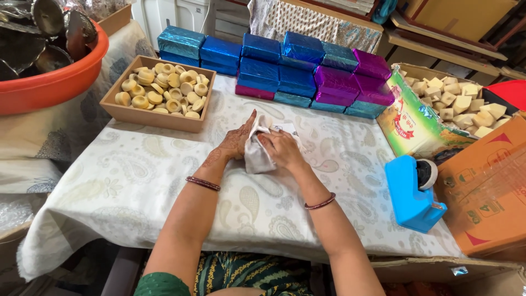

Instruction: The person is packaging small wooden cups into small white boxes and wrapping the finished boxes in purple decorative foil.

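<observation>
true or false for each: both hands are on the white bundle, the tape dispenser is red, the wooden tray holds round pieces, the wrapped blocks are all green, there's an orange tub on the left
1. Both hands are on the white bundle. True: the left hand and the right hand hold the white paper bundle on the patterned tablecloth.
2. The tape dispenser is red. False: the tape dispenser is blue.
3. The wooden tray holds round pieces. True: the wooden tray is filled with pale round pieces.
4. The wrapped blocks are all green. False: the stacked wrapped blocks are blue, teal and purple.
5. An orange tub sits on the left. True: the orange tub holds metal dishes.
</observation>
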